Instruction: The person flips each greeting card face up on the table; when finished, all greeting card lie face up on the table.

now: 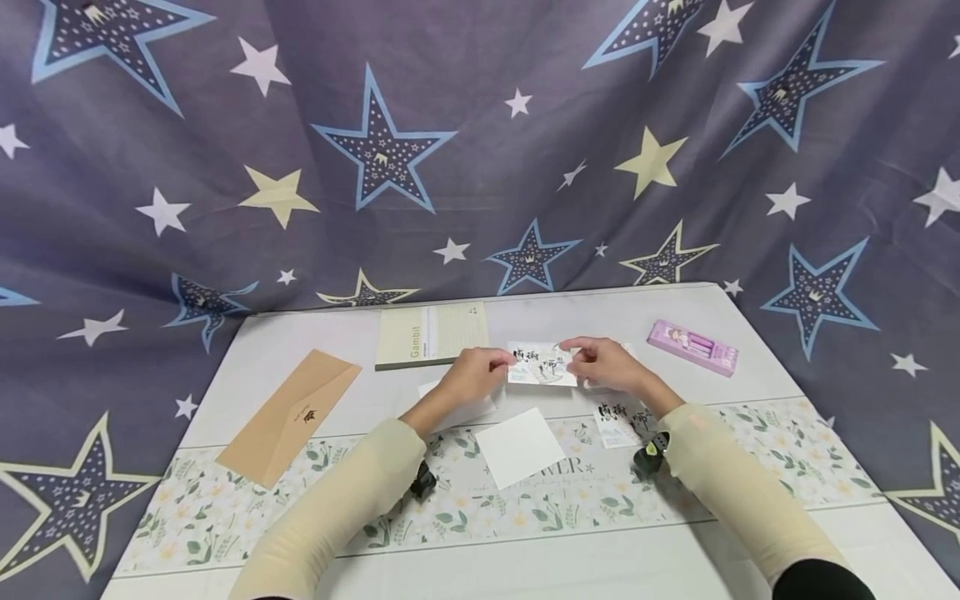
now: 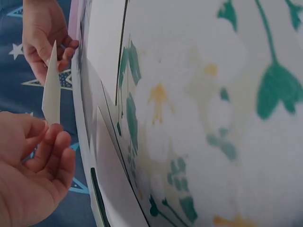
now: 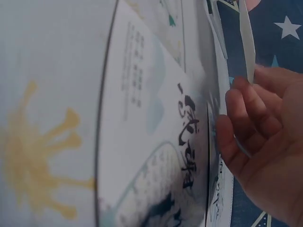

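A white card with black brush lettering [image 1: 542, 364] is held up over the table, its lettering toward the head camera. My left hand [image 1: 476, 373] pinches the card's left edge between thumb and fingers, and my right hand [image 1: 603, 362] pinches the opposite edge. Both wrist views show the held card [image 2: 52, 94] nearly edge-on. Below it on the table lies a blank white card [image 1: 519, 447]. A similar lettered card [image 1: 617, 422] lies under my right wrist, partly covered by the forearm. Beneath my left hand is white paper [image 1: 480, 409], partly hidden.
A brown envelope [image 1: 288, 417] lies at the left. Behind my left hand is a pale notebook marked "Gambit" [image 1: 450, 329]. A purple box [image 1: 693, 347] sits at the back right. A star-patterned curtain [image 1: 465, 125] hangs behind the white, flower-printed table cover [image 1: 555, 558].
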{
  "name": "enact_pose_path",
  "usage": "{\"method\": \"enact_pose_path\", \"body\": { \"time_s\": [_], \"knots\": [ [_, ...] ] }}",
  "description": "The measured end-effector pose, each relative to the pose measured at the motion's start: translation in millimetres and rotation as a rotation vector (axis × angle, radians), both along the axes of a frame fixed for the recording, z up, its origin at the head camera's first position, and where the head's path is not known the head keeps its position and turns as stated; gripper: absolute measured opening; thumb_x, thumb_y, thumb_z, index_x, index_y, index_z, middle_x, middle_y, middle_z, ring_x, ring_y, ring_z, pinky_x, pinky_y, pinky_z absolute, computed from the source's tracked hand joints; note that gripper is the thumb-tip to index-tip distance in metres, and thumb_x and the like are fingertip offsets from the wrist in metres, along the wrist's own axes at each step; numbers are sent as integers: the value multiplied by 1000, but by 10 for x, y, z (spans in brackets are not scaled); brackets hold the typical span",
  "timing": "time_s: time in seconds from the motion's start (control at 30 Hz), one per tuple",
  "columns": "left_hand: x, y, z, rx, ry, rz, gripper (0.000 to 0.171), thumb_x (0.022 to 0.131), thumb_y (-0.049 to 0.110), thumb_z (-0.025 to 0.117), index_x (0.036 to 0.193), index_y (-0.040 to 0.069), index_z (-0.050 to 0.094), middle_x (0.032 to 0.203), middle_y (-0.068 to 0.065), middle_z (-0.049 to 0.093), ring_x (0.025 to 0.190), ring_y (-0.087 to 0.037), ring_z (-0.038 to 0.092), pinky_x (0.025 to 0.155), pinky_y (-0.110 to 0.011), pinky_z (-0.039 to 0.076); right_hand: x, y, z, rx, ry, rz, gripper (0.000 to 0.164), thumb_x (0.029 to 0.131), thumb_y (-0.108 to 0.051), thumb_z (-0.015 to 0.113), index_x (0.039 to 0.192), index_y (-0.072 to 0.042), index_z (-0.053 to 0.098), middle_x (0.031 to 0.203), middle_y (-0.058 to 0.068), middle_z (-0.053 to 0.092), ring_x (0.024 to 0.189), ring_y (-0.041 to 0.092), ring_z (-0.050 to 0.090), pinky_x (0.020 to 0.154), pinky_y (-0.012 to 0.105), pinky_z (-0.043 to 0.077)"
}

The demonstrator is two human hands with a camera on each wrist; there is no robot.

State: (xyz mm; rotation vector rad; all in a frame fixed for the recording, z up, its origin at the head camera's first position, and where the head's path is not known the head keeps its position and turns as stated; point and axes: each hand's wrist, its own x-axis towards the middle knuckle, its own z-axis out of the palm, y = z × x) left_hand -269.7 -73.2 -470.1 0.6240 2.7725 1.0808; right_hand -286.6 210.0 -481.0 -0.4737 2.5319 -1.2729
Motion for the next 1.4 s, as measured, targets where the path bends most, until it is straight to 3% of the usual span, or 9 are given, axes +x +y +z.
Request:
{"method": "enact_pose_path", "body": {
  "time_s": [0.17,0.27,0.43,0.97,1.17,1.4],
  "knots": [
    [8,17,-21,-72,6,-49,37,97,17,68,133,13,68,73,5,63,58,-5,43,56,-17,36,-19,-24,-27,63,82,48,55,92,-15,73,143,-2,56,92,7,67,71,12,54,63,22,47],
    [2,38,-43,-138,19,-67,44,96,18,70,139,12,64,68,7,60,54,-3,42,52,-16,34,-34,-33,-44,106,110,58,58,91,-17,74,144,-4,55,90,4,66,73,12,53,66,22,47],
    [-24,84,-51,-236,50,-78,49,96,21,71,142,10,60,72,6,63,57,-3,46,54,-16,36,-63,-36,-68,141,96,60,60,92,-17,74,147,-8,53,87,3,64,72,15,52,65,25,45],
    [-39,195,-53,-383,-24,-28,57,95,29,71,147,15,55,77,3,64,66,-10,54,63,-24,45,-92,-86,-57,271,58,94,63,95,-20,73,152,-9,48,81,3,58,68,15,46,64,28,40],
    [-11,250,-41,-446,-5,-26,52,96,29,69,145,15,58,99,-4,74,71,-12,57,72,-28,52,-105,-99,-64,309,53,94,64,95,-22,73,153,-11,47,78,1,55,67,15,45,64,28,40],
    [35,288,-21,-540,29,-27,53,96,34,69,144,14,58,130,-8,71,112,-22,69,96,-38,56,-110,-127,-61,365,82,95,62,95,-23,73,151,-12,50,76,1,56,66,14,45,63,28,40]
  ]
}}
